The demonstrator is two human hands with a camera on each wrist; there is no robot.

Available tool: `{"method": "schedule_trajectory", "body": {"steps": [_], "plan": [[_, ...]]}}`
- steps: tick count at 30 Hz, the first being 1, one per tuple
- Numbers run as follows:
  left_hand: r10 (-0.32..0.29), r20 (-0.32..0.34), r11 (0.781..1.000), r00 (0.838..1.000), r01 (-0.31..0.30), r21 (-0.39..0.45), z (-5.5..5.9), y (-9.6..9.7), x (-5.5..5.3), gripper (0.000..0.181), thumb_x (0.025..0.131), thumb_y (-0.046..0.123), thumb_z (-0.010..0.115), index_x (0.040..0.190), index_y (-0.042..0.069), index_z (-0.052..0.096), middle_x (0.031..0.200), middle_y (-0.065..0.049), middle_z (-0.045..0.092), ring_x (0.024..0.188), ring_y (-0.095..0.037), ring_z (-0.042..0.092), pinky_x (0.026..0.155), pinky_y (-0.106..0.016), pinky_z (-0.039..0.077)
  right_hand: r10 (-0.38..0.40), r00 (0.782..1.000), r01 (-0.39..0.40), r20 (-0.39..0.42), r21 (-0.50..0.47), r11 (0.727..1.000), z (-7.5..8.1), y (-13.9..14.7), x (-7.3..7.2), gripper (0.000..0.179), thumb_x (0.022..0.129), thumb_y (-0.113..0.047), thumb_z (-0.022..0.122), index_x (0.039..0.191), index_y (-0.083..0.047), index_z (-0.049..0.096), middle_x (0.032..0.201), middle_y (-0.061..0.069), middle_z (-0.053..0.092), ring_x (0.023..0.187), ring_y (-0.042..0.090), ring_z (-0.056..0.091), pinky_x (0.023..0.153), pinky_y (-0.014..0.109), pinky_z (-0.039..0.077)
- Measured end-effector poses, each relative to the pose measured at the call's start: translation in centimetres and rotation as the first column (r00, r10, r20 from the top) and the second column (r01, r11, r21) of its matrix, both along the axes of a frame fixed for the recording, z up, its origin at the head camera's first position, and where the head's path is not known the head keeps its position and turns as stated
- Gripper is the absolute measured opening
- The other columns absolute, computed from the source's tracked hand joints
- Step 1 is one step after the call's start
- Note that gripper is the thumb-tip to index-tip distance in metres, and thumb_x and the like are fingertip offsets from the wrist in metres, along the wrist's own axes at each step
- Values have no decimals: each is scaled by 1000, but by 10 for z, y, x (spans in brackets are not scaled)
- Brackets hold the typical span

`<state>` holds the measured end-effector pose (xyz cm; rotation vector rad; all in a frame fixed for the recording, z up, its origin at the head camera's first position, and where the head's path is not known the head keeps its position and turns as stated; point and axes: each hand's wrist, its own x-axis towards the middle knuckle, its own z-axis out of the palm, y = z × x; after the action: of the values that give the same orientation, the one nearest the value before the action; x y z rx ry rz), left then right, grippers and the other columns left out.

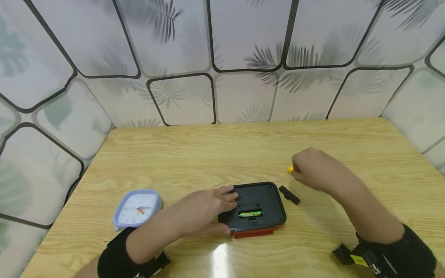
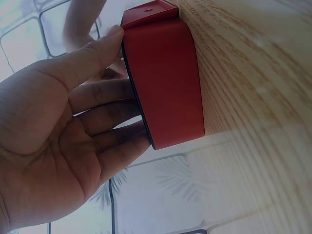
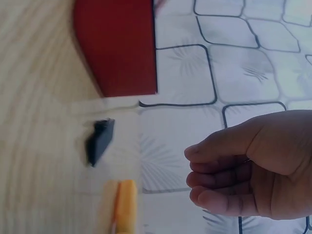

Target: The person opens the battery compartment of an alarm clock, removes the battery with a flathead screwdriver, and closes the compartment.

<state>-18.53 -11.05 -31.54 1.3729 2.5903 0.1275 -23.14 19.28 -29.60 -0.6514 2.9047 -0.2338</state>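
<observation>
2 hands are over the desk (image 1: 208, 154). The left hand (image 1: 212, 210) rests on the left end of a red-and-black device (image 1: 271, 197), its fingers spread and nearly straight across the black back, the thumb at the near left corner; its grip is wide and loose, touching the device and not wrapped round it. The device lies near the middle of the desk, black back upward, red body below. 1 green battery (image 1: 251, 213) sits in a slot in that back.

The right hand (image 1: 313, 170) is raised beyond the device's right end, its grip drawn in with 4 fingers curled and the thumb against them; the right wrist view shows nothing held in it. Below it on the desk lies a yellow-orange object (image 3: 126, 209), well apart from the fingers in that view and mostly hidden by the hand in the head view. 1 small black piece (image 1: 289, 195) lies between that object and the device, just beside the device's right edge.

On the left stands a pale blue clock (image 1: 137, 208), near the left forearm. Black bands circle both wrists.
</observation>
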Motion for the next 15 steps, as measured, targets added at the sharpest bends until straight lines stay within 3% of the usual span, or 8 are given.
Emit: {"method": "schedule_trajectory", "body": {"steps": [8, 15], "plan": [[-9, 3, 1000, 1000, 9, 6, 0, -1, -1, 60, 89, 43, 72, 136, 6, 62, 148, -10, 52, 146, -26, 38, 115, -37, 40, -70, 997, 70, -28, -8, 998, 9, 12, -8, 7, 92, -10, 64, 89, -3, 67, 80, 5, 65, 66, 17, 57, 61, 35, 50], [-3, 10, 1000, 1000, 3, 9, 1, -2, -1, 59, 90, 43, 72, 136, 7, 63, 149, -9, 52, 147, -25, 37, 114, -37, 41, -52, 998, 53, -32, 22, 998, -4, 10, -16, 36, 93, -25, 69, 111, 6, 67, 101, 19, 71, 89, 33, 67, 75, 47, 56]]}}
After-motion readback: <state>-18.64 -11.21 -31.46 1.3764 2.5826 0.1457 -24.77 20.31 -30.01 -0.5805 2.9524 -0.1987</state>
